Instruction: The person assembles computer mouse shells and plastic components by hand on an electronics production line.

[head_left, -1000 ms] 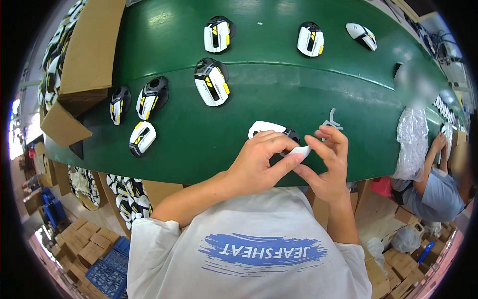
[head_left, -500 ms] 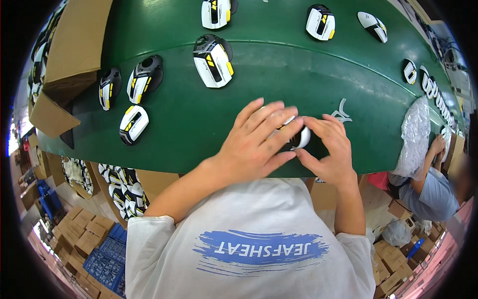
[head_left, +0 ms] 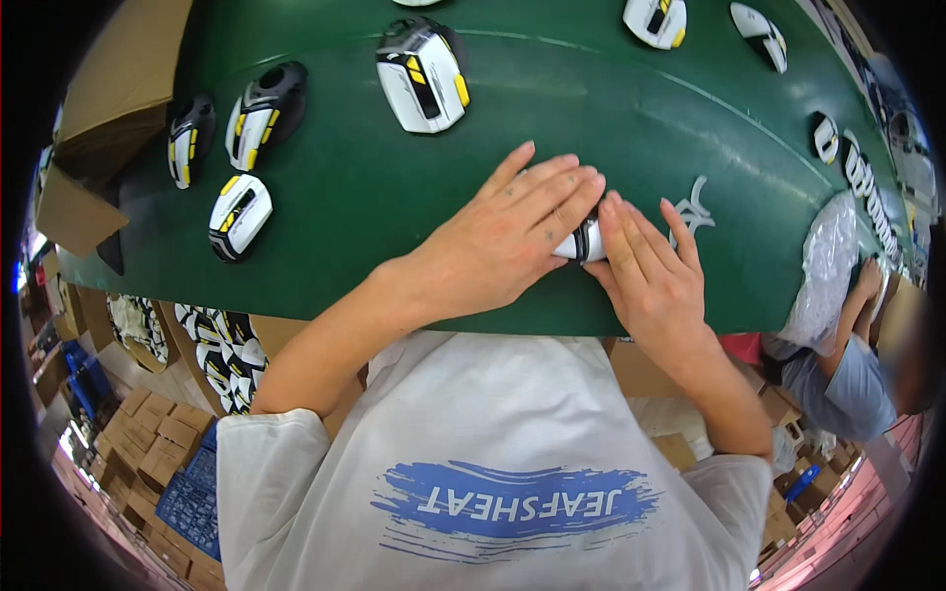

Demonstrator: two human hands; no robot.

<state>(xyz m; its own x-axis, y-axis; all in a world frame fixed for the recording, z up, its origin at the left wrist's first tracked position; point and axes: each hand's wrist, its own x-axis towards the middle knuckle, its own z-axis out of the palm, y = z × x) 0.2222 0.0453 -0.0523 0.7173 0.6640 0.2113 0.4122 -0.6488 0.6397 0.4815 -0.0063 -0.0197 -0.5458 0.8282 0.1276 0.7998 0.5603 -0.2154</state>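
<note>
Between my two hands is a white and black computer mouse (head_left: 589, 239), mostly hidden under the fingers. My left hand (head_left: 498, 236) lies over its left part with the fingers pressed together. From the other side my right hand (head_left: 655, 271) grips the mouse's right end, its fingertips close to those of the left. Just beyond the right hand, thin white curved strips (head_left: 693, 215) lie on the green table (head_left: 552, 108).
More white, black and yellow mice (head_left: 424, 84) are spread over the table, with a row of white pieces (head_left: 867, 192) at far right. An open cardboard box (head_left: 84, 212) stands left. Clear plastic wrap (head_left: 826, 266) lies near a co-worker (head_left: 838, 379). Boxes of mice (head_left: 217, 355) sit below the table edge.
My right hand has changed its grip, its fingers now laid over the mouse's right end. My left fingers have drawn closer together on it. The view has shifted, so the table's things appear higher.
</note>
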